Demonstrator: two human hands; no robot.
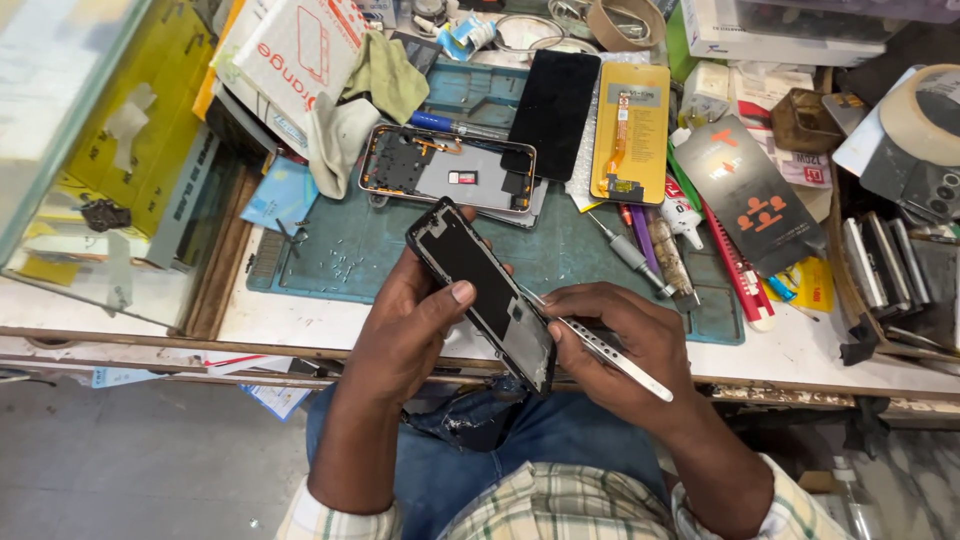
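Checked sleeves cut off below; left hand [415,320] grip clamped on phone frame [483,290], right hand [625,345] on tweezers [610,352], tips hidden.

The phone frame [483,292] is black with a grey patch near one end; the tweezers [610,352] are silver. A teal work mat [370,255] carries a silver-grey opened phone [447,168] with black parts, a black screen panel [553,112] and a yellow card [631,132] bearing an orange flex cable. The cloth [387,75] is olive green, the trousers [540,440] blue denim, the shirt [540,510] pale plaid.
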